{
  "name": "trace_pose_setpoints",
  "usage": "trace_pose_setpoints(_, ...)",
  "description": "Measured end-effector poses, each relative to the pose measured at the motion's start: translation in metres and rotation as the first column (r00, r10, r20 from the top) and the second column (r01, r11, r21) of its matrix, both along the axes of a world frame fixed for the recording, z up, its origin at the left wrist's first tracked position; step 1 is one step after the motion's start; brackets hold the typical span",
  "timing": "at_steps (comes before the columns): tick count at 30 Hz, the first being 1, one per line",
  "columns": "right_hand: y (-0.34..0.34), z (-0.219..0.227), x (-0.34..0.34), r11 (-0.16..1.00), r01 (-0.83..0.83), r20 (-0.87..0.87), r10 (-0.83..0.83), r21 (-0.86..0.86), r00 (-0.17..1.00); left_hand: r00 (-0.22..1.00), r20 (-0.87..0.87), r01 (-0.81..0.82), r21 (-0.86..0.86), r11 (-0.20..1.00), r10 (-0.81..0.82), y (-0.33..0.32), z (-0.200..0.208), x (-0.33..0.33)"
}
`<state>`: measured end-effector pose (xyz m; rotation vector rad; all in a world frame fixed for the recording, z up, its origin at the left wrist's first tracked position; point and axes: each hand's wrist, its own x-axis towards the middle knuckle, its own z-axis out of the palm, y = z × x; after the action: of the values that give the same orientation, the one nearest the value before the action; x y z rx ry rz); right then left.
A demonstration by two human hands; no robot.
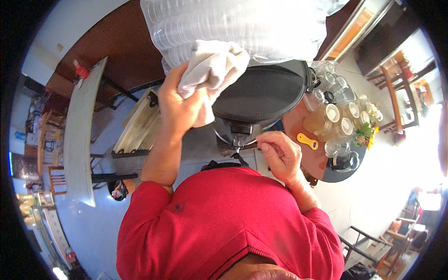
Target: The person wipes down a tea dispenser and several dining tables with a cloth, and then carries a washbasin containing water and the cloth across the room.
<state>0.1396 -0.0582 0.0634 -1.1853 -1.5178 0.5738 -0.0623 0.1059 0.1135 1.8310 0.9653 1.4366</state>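
Note:
My left hand (177,109) is raised and grips a bunched white cloth (212,70) against the left edge of a round black lid (263,93). The lid tops a metal urn with a small tap (239,140) at its front. My right hand (280,156) is just right of the tap, with its fingers curled and pinching a thin dark handle that sticks out from the tap. My red shirt (224,219) fills the lower middle of the view.
A clear bag of stacked plastic cups (233,23) hangs over the urn. To the right, a round tray (343,175) bears glass jars, mugs, a yellow opener (307,141) and flowers (368,130). A wooden tray (140,123) and a long grey board (79,135) are at left.

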Motion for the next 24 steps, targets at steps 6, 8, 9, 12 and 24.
trace_pose_setpoints(6, 0.020, 0.005, -0.066, 0.982, 0.171, -0.291, -0.142, 0.079, 0.946, 0.912, -0.179, 0.408, 0.466, 0.785, -0.368, -0.030, -0.010, 0.033)
trace_pose_setpoints(8, 0.017, 0.012, -0.089, 0.928, 0.367, -0.518, -0.343, -0.059, 0.784, 0.808, -0.249, 0.585, 0.444, 0.679, -0.534, -0.040, -0.016, 0.022)
trace_pose_setpoints(9, 0.017, 0.013, -0.093, 0.908, 0.418, -0.544, -0.358, -0.014, 0.759, 0.755, -0.214, 0.642, 0.435, 0.632, -0.620, -0.040, -0.018, 0.019)
trace_pose_setpoints(12, 0.023, 0.020, -0.092, 0.778, 0.617, -0.479, -0.500, 0.116, 0.721, 0.553, -0.104, 0.782, 0.409, 0.471, -0.827, -0.037, -0.021, 0.009)
trace_pose_setpoints(24, 0.034, 0.095, -0.032, 0.610, 0.749, 0.773, -0.595, 0.259, 0.218, 0.920, -0.371, 0.339, 0.595, 0.728, -0.125, 0.070, -0.006, -0.041)
